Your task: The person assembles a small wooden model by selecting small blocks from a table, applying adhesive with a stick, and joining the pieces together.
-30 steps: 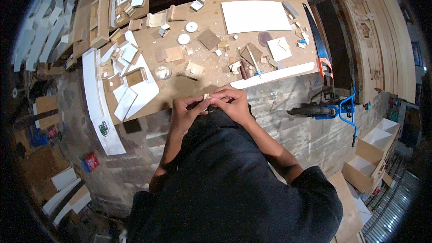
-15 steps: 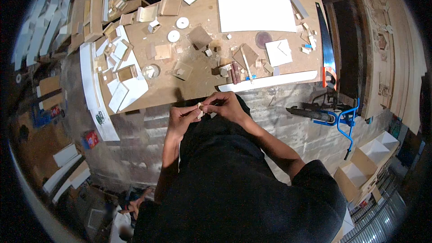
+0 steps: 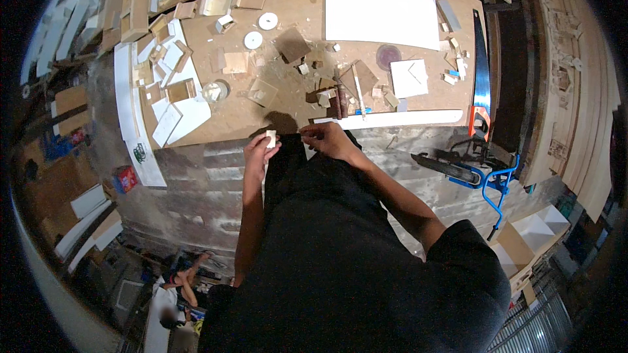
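My left hand point(image 3: 257, 156) is closed around a small pale wooden block point(image 3: 271, 138), held up just off the table's front edge. A short way to the right, my right hand point(image 3: 328, 140) has its fingers drawn together in a pinch; whatever they hold, if anything, is too small to make out. The hands are apart. Beyond them lies the wooden worktable point(image 3: 196, 132). Nearest the right hand are a long white strip point(image 3: 405, 118), a dark reddish-brown cylinder point(image 3: 341, 101) and a thin pale stick point(image 3: 359, 88).
A handsaw point(image 3: 481, 85) lies along the table's right edge. White panels point(image 3: 383, 16), discs point(image 3: 267, 21), a round clear container point(image 3: 214, 91) and several wood scraps cover the top. A blue-framed wheeled thing point(image 3: 481, 176) stands on the floor at right. Another person point(image 3: 186, 281) is at lower left.
My hands have come apart: the left moved slightly up and left with the wooden block, while the right stayed near its place. The view has shifted a little.
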The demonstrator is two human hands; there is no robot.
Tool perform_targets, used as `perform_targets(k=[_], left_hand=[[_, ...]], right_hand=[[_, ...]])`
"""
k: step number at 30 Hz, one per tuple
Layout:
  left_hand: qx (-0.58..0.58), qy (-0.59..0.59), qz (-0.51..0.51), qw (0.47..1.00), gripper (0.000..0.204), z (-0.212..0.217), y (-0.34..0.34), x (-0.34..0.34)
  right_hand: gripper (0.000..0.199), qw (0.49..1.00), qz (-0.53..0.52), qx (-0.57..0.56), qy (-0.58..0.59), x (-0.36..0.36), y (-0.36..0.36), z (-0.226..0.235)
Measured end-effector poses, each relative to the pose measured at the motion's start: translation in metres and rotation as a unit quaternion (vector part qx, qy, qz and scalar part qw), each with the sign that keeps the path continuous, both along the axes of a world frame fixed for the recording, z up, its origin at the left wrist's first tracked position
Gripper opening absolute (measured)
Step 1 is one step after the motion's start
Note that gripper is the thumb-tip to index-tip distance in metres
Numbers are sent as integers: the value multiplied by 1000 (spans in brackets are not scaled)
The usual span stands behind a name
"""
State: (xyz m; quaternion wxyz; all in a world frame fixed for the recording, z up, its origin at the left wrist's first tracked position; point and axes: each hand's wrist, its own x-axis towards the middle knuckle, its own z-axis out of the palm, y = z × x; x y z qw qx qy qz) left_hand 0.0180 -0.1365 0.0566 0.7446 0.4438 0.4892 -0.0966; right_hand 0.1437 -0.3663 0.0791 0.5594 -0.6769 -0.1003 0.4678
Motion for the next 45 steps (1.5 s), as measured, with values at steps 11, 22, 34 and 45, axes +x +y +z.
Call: perform_targets(k=[11,22,34,45], left_hand=[[85,8,2,996,21,-30,20,-5],[65,31,-4,997,19,-31,21,-32],[65,21,-7,998,21,-28,43,-32],[63,-31,16,997,23,-43,69,-41]], right_hand=[[19,961,-179,-139,-161,34,-75,-57],[28,817,165,-330,-443,72,-72,-58],[14,797,195,-306,-482,87,-74,-74],[19,953,-239,66,174,71,-37,51]])
